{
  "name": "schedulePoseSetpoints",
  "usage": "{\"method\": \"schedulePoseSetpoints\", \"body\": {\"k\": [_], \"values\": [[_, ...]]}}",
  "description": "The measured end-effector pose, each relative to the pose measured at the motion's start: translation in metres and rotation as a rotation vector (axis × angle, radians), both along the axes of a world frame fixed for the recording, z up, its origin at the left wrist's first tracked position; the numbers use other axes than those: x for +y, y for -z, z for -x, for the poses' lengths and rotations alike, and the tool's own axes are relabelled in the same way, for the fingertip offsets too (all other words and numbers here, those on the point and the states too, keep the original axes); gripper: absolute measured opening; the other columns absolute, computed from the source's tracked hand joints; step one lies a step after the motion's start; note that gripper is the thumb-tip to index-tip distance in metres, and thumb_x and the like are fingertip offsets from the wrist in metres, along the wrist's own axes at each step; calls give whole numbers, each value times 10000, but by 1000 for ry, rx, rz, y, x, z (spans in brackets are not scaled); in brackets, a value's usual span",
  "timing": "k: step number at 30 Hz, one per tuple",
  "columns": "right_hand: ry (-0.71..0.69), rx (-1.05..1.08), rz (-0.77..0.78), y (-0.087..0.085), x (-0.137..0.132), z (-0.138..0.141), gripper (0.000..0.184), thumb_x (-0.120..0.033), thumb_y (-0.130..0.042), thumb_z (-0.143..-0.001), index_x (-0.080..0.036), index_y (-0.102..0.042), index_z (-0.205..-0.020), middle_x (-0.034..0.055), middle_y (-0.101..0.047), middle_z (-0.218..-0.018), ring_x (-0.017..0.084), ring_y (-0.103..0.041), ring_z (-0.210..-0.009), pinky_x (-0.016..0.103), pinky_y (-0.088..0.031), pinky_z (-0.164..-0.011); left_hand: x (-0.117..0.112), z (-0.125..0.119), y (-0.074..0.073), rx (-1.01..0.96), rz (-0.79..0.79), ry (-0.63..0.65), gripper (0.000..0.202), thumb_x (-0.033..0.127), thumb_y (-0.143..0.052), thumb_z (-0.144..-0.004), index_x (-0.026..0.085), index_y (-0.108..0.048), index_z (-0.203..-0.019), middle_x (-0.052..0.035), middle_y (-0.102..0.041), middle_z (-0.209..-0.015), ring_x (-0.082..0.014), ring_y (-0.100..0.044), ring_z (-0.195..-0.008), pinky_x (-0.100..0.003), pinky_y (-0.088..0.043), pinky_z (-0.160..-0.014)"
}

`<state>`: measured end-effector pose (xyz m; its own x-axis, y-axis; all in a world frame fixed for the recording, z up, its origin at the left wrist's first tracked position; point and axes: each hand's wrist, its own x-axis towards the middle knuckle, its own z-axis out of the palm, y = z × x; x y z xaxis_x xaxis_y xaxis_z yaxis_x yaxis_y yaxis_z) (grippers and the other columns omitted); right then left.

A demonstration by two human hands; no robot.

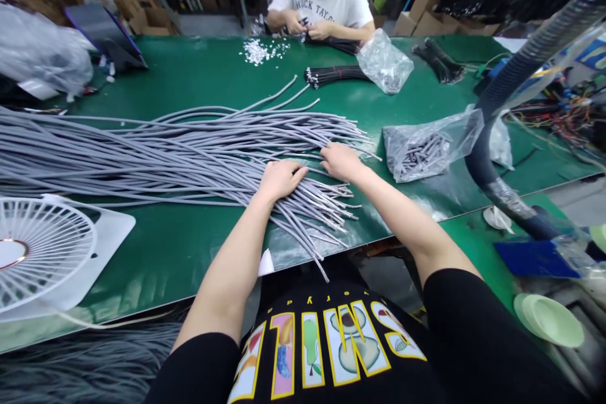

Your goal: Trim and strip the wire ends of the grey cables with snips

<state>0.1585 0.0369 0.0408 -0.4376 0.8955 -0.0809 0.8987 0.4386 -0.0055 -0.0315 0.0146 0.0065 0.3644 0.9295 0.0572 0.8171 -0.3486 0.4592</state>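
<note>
- Fanning out just below centre, the near ends (331, 218) of our grey cables (189, 161) look firm and springy; we judge a handful there the surest hold.
- At centre, our left hand (281, 179) lies over the cables, thumb spread; we cannot tell whether its fingers close on any.
- Right of it, our right hand (339, 161) bends over farther cables, its grip hidden.
- Beyond, cables stretch to the left edge: each probably light and slippery, the mass heavy.

The black shirt (326, 353) reads "SMILE", the white shirt (326, 3) "HUCK TAY".
</note>
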Motion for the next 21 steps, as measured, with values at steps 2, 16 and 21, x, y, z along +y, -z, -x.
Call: {"method": "schedulePoseSetpoints", "body": {"k": [2,16,21], "values": [[39,-39,19,8,14,12,320,-263,-476,-886,-91,-631,-1107,205,-592,-1168,300,-546,-1097,354,-437,-855,2,-3,5,6,-12,-67,325,393,-434,-906,217,-705,-943,-65,-719,-1004,-247,-622,-986,-351,-422,-878],[-121,173,71,-25,-42,34,272,-304,-404,-944,-143,-534,-1120,123,-690,-1028,256,-647,-907,287,-381,-707,4,5,2,65,-137,-318,189,316,-553,-813,221,-685,-908,-80,-660,-1052,-284,-526,-1065,-442,-345,-971],[-66,171,56,-21,-34,33,332,-345,-357,-964,-163,-629,-1021,126,-702,-1015,260,-646,-941,285,-373,-718,14,8,6,120,-131,-335,211,382,-571,-804,217,-688,-744,-102,-665,-935,-300,-524,-973,-401,-405,-774]]}}
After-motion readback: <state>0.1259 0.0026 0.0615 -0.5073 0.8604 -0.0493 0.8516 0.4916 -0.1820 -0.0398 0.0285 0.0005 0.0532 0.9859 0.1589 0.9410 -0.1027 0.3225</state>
